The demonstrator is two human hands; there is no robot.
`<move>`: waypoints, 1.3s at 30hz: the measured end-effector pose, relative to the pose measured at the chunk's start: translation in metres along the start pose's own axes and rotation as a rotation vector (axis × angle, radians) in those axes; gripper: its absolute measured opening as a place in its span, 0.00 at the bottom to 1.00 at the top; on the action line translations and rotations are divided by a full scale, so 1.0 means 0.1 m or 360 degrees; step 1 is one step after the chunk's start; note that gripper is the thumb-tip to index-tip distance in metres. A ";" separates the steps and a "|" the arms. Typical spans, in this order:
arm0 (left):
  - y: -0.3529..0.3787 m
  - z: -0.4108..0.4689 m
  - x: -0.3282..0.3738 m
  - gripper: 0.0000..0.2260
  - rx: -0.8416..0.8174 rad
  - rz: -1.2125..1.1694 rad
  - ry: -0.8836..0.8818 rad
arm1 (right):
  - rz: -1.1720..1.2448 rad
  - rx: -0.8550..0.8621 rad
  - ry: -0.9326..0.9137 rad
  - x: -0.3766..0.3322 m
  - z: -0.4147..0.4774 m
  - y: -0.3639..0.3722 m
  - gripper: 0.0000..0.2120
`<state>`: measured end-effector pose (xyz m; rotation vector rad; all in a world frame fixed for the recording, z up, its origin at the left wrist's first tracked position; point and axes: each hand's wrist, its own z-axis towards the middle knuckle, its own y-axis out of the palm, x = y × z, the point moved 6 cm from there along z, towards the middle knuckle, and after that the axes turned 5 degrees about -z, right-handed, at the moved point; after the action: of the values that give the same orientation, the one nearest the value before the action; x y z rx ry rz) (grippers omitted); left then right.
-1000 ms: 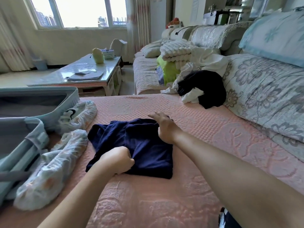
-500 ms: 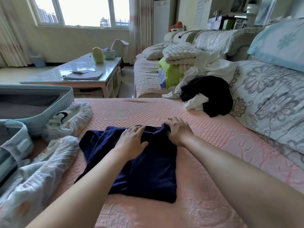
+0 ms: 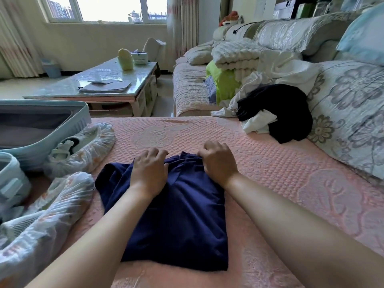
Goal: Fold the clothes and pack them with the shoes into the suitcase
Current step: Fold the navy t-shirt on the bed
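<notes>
- Head view: one navy garment (image 3: pixel 182 225) lies folded on the pink bedspread (image 3: pixel 270 183), straight in front of the person, with a loose part sticking out on its left side.
- Two bare hands are on its far edge.
- The left hand (image 3: pixel 149 173) lies palm down on the cloth with bent fingers reaching over the edge. From here I can't tell whether it has any cloth pinched.
- The right hand (image 3: pixel 218 163) is curled tight on the garment's far right corner, with the cloth bunched up under its fingers.
- One pale blue suitcase (image 3: pixel 20 157) sits open at the left of the bed, well apart from the garment.
- Two shoes lie between suitcase and garment, each in a thin patterned cover. The far shoe (image 3: pixel 83 150) is against the suitcase wall. The near shoe (image 3: pixel 52 215) is just beside the garment's left edge.
- One heap of black and white clothes (image 3: pixel 280 113) lies on the far right of the bed, against a flowered cushion (image 3: pixel 349 104).
- Past the heap are one lime-green cloth (image 3: pixel 224 84) and, on top of it, one folded white blanket (image 3: pixel 234 55).
- One coffee table (image 3: pixel 62 88) stands beyond the bed. It carries a stack of papers (image 3: pixel 106 87) and a yellow-green object (image 3: pixel 125 59).
- Any writing on those papers is too small to read, and I can make out no brand or label on the suitcase, shoes or clothes.
</notes>
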<state>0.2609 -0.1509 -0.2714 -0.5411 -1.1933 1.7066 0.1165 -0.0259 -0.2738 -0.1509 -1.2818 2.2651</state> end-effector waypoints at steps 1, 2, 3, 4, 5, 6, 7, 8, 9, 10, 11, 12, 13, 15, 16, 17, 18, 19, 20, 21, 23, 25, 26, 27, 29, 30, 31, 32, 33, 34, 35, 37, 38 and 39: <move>-0.03 0.00 0.09 0.16 0.0050 -0.0076 0.0137 | 0.0117 -0.0009 -0.0113 -0.05 0.00 -0.01 0.08; -0.01 0.00 0.17 0.15 -0.0005 -0.0128 0.0245 | 0.0232 -0.0096 -0.0160 -0.08 -0.01 0.00 0.11; 0.05 -0.02 0.22 0.16 -0.0134 -0.0170 0.0283 | 0.0306 -0.0286 -0.0143 -0.09 -0.02 0.03 0.14; 0.14 -0.05 0.22 0.18 -0.0298 -0.0191 0.0243 | 0.0319 -0.0568 -0.0080 -0.08 -0.06 0.10 0.18; 0.24 -0.10 0.18 0.19 -0.0440 -0.0175 0.0179 | 0.0265 -0.0807 -0.0012 -0.04 -0.11 0.17 0.22; 0.30 -0.15 0.12 0.21 -0.0512 -0.0192 0.0137 | 0.0171 -0.0977 0.0014 -0.01 -0.16 0.20 0.24; 0.29 -0.19 0.07 0.21 -0.0487 -0.0266 0.0134 | 0.0082 -0.1052 0.0008 0.00 -0.18 0.21 0.25; 0.24 -0.24 0.02 0.20 -0.0396 -0.0339 0.0176 | 0.0014 -0.1089 0.0005 -0.01 -0.19 0.20 0.25; 0.14 -0.28 -0.02 0.20 -0.0283 -0.0362 0.0251 | -0.0031 -0.1114 0.0030 -0.02 -0.19 0.20 0.26; 0.03 -0.32 -0.07 0.20 -0.0184 -0.0353 0.0321 | -0.0057 -0.1151 0.0087 -0.04 -0.19 0.18 0.26; -0.08 -0.37 -0.12 0.19 -0.0095 -0.0341 0.0372 | -0.0050 -0.1200 0.0168 -0.06 -0.20 0.19 0.27; -0.18 -0.43 -0.16 0.17 -0.0043 -0.0339 0.0403 | -0.0017 -0.1228 0.0243 -0.10 -0.21 0.16 0.29; -0.27 -0.49 -0.19 0.16 -0.0043 -0.0341 0.0429 | 0.0027 -0.1236 0.0298 -0.15 -0.22 0.09 0.31; -0.32 -0.64 -0.21 0.16 -0.0190 -0.0350 0.0465 | 0.0148 -0.1219 0.0295 -0.28 -0.24 -0.10 0.33; -0.32 -0.70 -0.20 0.16 -0.0300 -0.0346 0.0450 | 0.0214 -0.1224 0.0261 -0.36 -0.27 -0.19 0.33; -0.32 -0.76 -0.18 0.16 -0.0393 -0.0315 0.0429 | 0.0290 -0.1215 0.0227 -0.44 -0.30 -0.27 0.33; -0.31 -0.80 -0.16 0.16 -0.0460 -0.0272 0.0408 | 0.0363 -0.1202 0.0204 -0.52 -0.34 -0.31 0.32; -0.30 -0.82 -0.14 0.17 -0.0490 -0.0240 0.0406 | 0.0430 -0.1201 0.0209 -0.58 -0.38 -0.33 0.32; -0.29 -0.82 -0.12 0.18 -0.0508 -0.0223 0.0416 | 0.0484 -0.1207 0.0228 -0.63 -0.44 -0.33 0.32; -0.28 -0.83 -0.09 0.18 -0.0527 -0.0238 0.0433 | 0.0530 -0.1214 0.0245 -0.67 -0.49 -0.32 0.31; -0.26 -0.81 -0.08 0.12 -0.0506 -0.0348 0.0435 | 0.0570 -0.1243 0.0277 -0.72 -0.65 -0.33 0.30; -0.29 -0.76 -0.11 0.08 -0.0438 -0.0456 0.0416 | 0.0506 -0.1288 0.0243 -0.75 -0.81 -0.32 0.31; -0.35 -0.73 -0.14 0.09 -0.0382 -0.0506 0.0413 | 0.0430 -0.1314 0.0200 -0.75 -0.88 -0.31 0.32; -0.42 -0.70 -0.21 0.09 -0.0296 -0.0556 0.0400 | 0.0361 -0.1327 0.0151 -0.75 -0.93 -0.30 0.32; -0.60 -0.66 -0.38 0.11 -0.0099 -0.0612 0.0369 | 0.0305 -0.1329 0.0107 -0.74 -0.97 -0.29 0.32; -0.66 -0.66 -0.46 0.13 -0.0058 -0.0593 0.0368 | 0.0302 -0.1320 0.0099 -0.74 -0.98 -0.31 0.32; -0.68 -0.68 -0.51 0.14 -0.0107 -0.0537 0.0374 | 0.0289 -0.1312 0.0085 -0.75 -0.97 -0.34 0.32; -0.65 -0.72 -0.50 0.15 -0.0249 -0.0401 0.0377 | 0.0264 -0.1316 0.0065 -0.77 -0.98 -0.35 0.33; -0.59 -0.78 -0.47 0.14 -0.0420 -0.0201 0.0366 | 0.0237 -0.1325 0.0044 -0.78 -0.98 -0.36 0.33; -0.55 -0.83 -0.44 0.12 -0.0522 -0.0028 0.0326 | 0.0213 -0.1330 0.0027 -0.79 -0.99 -0.38 0.33; -0.54 -0.85 -0.39 0.10 -0.0535 0.0033 0.0268 | 0.0194 -0.1320 0.0013 -0.80 -0.99 -0.41 0.34; -0.64 -0.82 -0.18 0.08 -0.0317 -0.0109 0.0291 | 0.0177 -0.1270 -0.0033 -0.84 -1.00 -0.50 0.34; -0.69 -0.81 -0.01 0.08 -0.0188 -0.0240 0.0383 | 0.0178 -0.1244 -0.0066 -0.87 -1.02 -0.55 0.34; -0.70 -0.83 0.15 0.09 -0.0111 -0.0326 0.0493 | 0.0186 -0.1236 -0.0085 -0.91 -1.06 -0.59 0.34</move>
<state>0.3500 -0.0937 -0.2421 -0.6747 -1.0481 1.3561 0.2530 0.0342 -0.2971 -0.4467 -2.1644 1.7427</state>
